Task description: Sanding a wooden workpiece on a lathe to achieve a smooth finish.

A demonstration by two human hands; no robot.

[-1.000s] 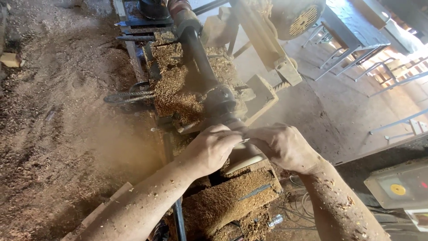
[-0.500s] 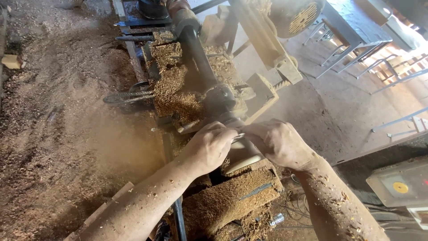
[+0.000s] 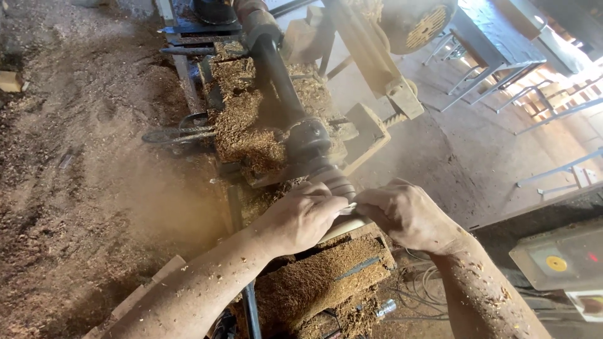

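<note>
A wood lathe buried in shavings runs from the top centre towards me. A long dark turned workpiece is mounted on it, blurred near my hands. My left hand and my right hand meet over its near end. Both close on a thin metal tool whose tip shows between them, against the wood. A pale wooden rest lies just under the hands. Sawdust coats both forearms.
Thick sawdust covers the floor at the left. A shavings-filled wooden tray sits below my hands. Metal-framed furniture stands at the upper right. A grey box with a yellow disc is at the right edge. Cables lie near it.
Both hands stay joined on the tool at the workpiece. The view has shifted only slightly; the hands sit a little lower and nearer.
</note>
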